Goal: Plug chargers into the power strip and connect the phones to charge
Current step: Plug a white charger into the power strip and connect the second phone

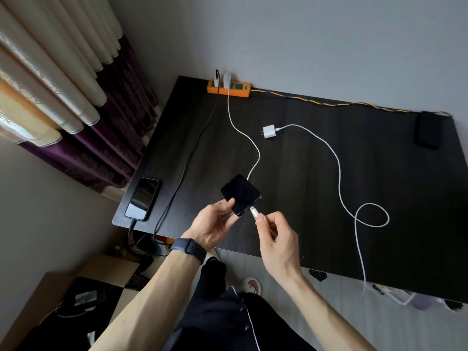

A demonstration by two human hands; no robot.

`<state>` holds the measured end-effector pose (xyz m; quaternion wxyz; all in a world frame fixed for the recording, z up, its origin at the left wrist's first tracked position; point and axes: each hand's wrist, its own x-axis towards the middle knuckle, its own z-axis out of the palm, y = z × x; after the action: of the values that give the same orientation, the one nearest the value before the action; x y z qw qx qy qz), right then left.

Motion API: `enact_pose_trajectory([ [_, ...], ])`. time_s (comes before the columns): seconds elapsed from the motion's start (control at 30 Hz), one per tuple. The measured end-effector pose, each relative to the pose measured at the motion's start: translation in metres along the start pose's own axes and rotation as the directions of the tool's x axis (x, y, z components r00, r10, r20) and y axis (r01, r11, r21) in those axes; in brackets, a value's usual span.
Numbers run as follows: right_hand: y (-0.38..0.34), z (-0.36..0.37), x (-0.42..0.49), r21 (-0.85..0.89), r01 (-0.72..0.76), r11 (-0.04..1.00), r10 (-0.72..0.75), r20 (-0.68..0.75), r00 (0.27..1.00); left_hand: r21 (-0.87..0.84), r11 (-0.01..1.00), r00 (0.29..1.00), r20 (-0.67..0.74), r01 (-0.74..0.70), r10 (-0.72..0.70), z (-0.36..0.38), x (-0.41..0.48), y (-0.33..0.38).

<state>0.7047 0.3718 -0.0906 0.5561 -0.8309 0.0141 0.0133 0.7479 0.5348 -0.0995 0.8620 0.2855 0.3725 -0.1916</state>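
Holding the phone (240, 193) steady above the table (329, 186), the left hand (215, 224) is clamped on its edge; the white connector (254, 212), pinched by the right hand (274, 239), should be aligned squarely with the port before being pushed.

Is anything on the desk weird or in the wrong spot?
Yes. One white charger lies loose on the desk, prongs bare, not in the orange power strip. Its cable loops and dangles off the front edge.
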Motion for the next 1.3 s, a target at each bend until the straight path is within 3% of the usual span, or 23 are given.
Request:
enact_pose_trajectory([
  [0.27, 0.002, -0.002, 0.003, -0.071, -0.009, 0.997, 0.01, 0.01, 1.0, 0.035, 0.999, 0.999, 0.034, -0.026, 0.025, 0.001, 0.001, -0.001],
  [0.43, 0.006, -0.003, 0.002, -0.124, -0.016, 0.992, 0.018, 0.007, 1.0, 0.141, 0.984, 0.991, 0.093, -0.111, 0.098, 0.001, -0.001, 0.0],
  [0.87, 0.004, 0.015, 0.001, -0.106, -0.095, 0.99, 0.092, -0.038, 0.995, 0.276, 0.936, 0.975, 0.021, -0.217, 0.22, -0.001, -0.007, -0.003],
  [1.17, 0.008, 0.048, 0.008, -0.046, -0.206, 0.977, 0.211, 0.198, 0.957, 0.388, 0.885, 0.948, -0.073, -0.258, 0.309, -0.021, -0.019, 0.03],
  [1.3, 0.017, 0.066, 0.006, -0.055, -0.261, 0.964, 0.266, 0.299, 0.916, 0.521, 0.829, 0.952, -0.092, -0.203, 0.292, -0.041, -0.02, 0.045],
])
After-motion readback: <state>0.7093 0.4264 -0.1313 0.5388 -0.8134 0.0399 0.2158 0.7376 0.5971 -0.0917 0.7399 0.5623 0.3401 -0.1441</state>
